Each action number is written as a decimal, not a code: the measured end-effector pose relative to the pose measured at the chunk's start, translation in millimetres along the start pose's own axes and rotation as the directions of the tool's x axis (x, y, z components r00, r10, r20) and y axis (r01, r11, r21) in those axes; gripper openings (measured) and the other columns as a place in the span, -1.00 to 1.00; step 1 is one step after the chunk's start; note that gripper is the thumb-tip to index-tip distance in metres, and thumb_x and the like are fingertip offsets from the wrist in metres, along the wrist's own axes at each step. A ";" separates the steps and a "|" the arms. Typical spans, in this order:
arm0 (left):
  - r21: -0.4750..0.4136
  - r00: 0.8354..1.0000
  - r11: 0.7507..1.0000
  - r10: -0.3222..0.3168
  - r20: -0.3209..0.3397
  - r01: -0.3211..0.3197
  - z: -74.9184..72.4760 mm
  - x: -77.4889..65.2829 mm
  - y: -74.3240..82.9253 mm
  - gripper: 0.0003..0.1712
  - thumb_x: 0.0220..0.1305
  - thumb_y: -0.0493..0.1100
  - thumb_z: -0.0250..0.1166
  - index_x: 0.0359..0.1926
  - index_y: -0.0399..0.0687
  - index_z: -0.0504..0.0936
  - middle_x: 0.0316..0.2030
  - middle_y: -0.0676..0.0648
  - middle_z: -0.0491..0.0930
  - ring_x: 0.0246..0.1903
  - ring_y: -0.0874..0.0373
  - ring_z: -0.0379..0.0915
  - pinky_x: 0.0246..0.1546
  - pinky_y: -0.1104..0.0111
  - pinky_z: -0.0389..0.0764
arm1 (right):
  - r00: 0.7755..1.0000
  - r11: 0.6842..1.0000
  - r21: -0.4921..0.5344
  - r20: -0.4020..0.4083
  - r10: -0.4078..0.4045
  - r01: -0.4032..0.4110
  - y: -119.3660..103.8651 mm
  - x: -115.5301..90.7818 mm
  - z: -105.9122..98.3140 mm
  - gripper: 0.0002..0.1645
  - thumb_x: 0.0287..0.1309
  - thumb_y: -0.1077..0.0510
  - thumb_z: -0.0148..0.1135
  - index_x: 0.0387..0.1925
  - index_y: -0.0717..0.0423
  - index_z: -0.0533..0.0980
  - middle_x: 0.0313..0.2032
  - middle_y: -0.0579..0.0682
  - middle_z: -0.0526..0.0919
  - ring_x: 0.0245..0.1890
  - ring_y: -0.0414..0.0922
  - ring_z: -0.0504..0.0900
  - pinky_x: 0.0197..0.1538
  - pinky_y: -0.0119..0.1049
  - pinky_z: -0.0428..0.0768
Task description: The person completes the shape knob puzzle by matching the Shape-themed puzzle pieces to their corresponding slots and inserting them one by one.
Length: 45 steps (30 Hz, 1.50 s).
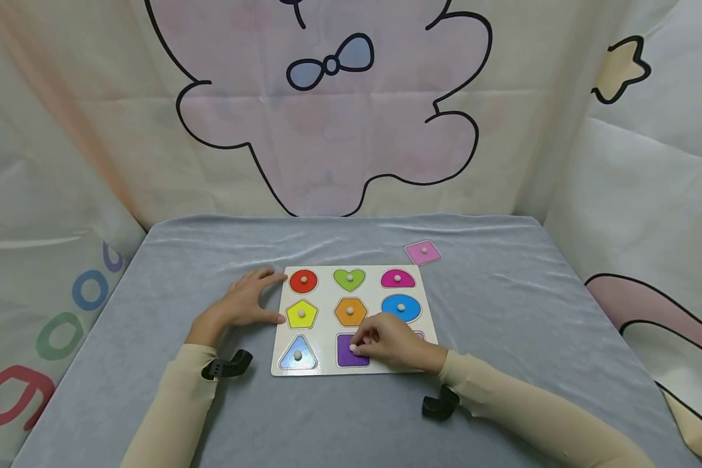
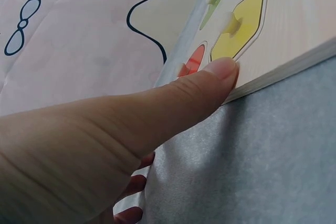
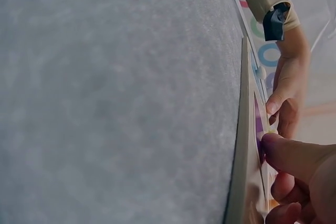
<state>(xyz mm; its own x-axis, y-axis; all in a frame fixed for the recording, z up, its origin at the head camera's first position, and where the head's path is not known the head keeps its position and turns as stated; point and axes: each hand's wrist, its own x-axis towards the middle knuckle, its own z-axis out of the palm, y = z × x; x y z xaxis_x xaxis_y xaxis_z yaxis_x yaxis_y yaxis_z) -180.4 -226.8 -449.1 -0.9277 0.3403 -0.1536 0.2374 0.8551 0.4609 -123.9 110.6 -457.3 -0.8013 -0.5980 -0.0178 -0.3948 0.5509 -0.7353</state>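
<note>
A white shape-puzzle board (image 1: 322,325) lies on the cloth, bearing knobbed pieces. My right hand (image 1: 394,341) pinches the knob of the purple square piece (image 1: 345,357) at the bottom middle; thumb and curled fingers also show in the right wrist view. That square appears flat in the board. My left hand (image 1: 242,302) touches the board's left edge, its thumb spread from the fingers. The left thumb (image 2: 184,95) rests beside the yellow pentagon piece (image 2: 247,22) in the left wrist view. The right hand mostly covers the bottom-right spot.
A pink diamond piece (image 1: 415,252) lies off the board, just beyond its far right corner. Red circle (image 1: 295,283), green heart (image 1: 342,275), magenta half-circle (image 1: 389,281), orange hexagon (image 1: 342,317), blue oval (image 1: 392,303) and light-blue triangle (image 1: 307,361) sit in the board. Grey cloth (image 1: 222,240) covers the table.
</note>
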 end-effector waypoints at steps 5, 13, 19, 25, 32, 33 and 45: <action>0.001 1.000 1.000 -0.004 0.002 0.004 -0.3 0.3 0.2 0.08 -0.02 0.26 0.55 0.50 0.15 0.31 0.52 -0.30 0.14 0.49 -0.34 0.01 0.38 -0.41 0.06 | 1.000 1.000 -0.006 0.002 0.009 -0.009 -2.1 0.3 -1.4 -0.94 0.15 0.08 0.48 -0.33 -0.06 0.77 -0.57 -0.25 0.51 -0.51 -0.31 0.44 -0.43 -0.46 0.41; -0.003 1.000 1.000 -0.011 0.003 0.011 0.7 -1.2 0.8 0.09 -0.04 0.26 0.56 0.50 0.14 0.31 0.52 -0.30 0.15 0.49 -0.34 0.02 0.38 -0.39 0.07 | 0.998 1.000 0.021 0.053 0.021 -0.022 -1.6 -0.6 -5.2 -0.81 0.10 0.12 0.51 -0.21 0.00 0.76 -0.50 -0.23 0.55 -0.45 -0.30 0.46 -0.39 -0.48 0.44; 0.000 1.000 1.000 -0.011 0.006 0.011 1.3 -0.4 1.6 0.09 -0.03 0.27 0.55 0.50 0.14 0.31 0.52 -0.30 0.14 0.49 -0.34 0.01 0.38 -0.40 0.07 | 0.997 0.998 0.059 0.075 -0.013 0.009 3.1 -1.9 -9.8 -0.78 0.14 0.09 0.49 -0.16 0.02 0.72 -0.46 -0.21 0.56 -0.48 -0.33 0.45 -0.39 -0.49 0.45; 0.009 1.000 1.000 -0.001 -0.007 0.001 3.8 0.8 -0.1 0.08 -0.03 0.25 0.56 0.49 0.13 0.32 0.51 -0.30 0.15 0.49 -0.33 0.02 0.38 -0.39 0.08 | 0.996 0.994 0.105 0.078 -0.052 0.044 8.4 -2.9 -14.2 -0.79 0.17 0.08 0.46 -0.14 0.00 0.71 -0.43 -0.18 0.59 -0.43 -0.30 0.47 -0.34 -0.49 0.47; 0.005 1.000 1.000 0.000 -0.019 0.000 3.8 -0.1 0.7 0.06 -0.03 0.23 0.57 0.48 0.12 0.33 0.51 -0.31 0.15 0.49 -0.33 0.01 0.38 -0.40 0.08 | 0.995 0.990 0.104 0.038 -0.095 0.090 15.5 -3.8 -22.8 -0.80 0.22 0.13 0.42 -0.14 0.09 0.70 -0.38 -0.12 0.66 -0.42 -0.33 0.48 -0.32 -0.48 0.51; 0.005 1.000 1.000 0.001 -0.020 0.000 3.7 -0.4 0.9 0.06 -0.03 0.23 0.57 0.48 0.12 0.33 0.51 -0.31 0.15 0.49 -0.34 0.01 0.38 -0.40 0.08 | 0.995 0.991 0.099 0.028 -0.099 0.095 16.1 -3.7 -24.5 -0.81 0.22 0.14 0.42 -0.14 0.10 0.70 -0.38 -0.11 0.67 -0.42 -0.33 0.48 -0.32 -0.48 0.52; -0.001 1.000 1.000 -0.006 -0.016 0.006 3.2 -1.1 1.2 0.07 -0.03 0.22 0.56 0.48 0.11 0.33 0.52 -0.31 0.14 0.49 -0.34 -0.01 0.39 -0.40 0.07 | 0.994 0.987 0.135 -0.077 -0.081 0.091 29.9 -1.8 -47.6 -0.78 0.25 0.15 0.39 -0.13 0.19 0.70 -0.39 -0.01 0.67 -0.46 -0.25 0.52 -0.34 -0.46 0.52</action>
<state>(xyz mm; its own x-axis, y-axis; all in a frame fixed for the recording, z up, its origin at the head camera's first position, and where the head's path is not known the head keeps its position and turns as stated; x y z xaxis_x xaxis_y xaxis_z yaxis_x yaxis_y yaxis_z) -178.2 -224.9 -451.2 -0.9334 0.3291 -0.1427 0.2318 0.8569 0.4605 -155.7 155.9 -447.0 -0.7991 -0.5938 0.0940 -0.4016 0.4110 -0.8184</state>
